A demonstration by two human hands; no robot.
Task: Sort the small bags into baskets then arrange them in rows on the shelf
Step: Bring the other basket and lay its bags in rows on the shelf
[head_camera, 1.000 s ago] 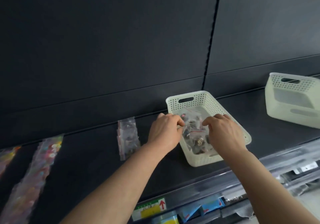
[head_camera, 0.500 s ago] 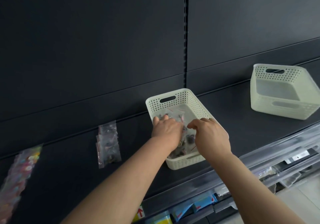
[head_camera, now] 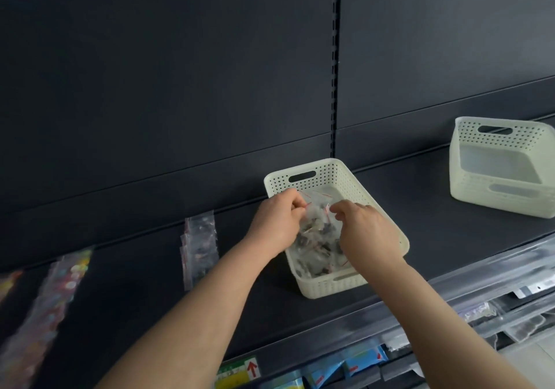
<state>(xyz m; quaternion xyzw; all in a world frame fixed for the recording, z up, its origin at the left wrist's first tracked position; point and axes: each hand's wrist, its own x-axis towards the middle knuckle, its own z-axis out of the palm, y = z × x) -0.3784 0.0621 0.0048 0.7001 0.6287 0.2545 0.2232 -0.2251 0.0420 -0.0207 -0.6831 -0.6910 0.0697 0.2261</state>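
Both hands have lifted from the pile | left hand (head_camera: pixel 274 223) and right hand (head_camera: pixel 365 232) pinch one small bag (head_camera: pixel 315 219) above the basket (head_camera: pixel 326 286) | step: likely picking for shelving | next: carry to bag row (head_camera: pixel 199 244), nine o'clock.

Bags (head_camera: pixel 318 247) inside the middle basket (head_camera: pixel 336 175) blur, contents unreadable; right of it, the second basket (head_camera: pixel 498 163) runs off frame.
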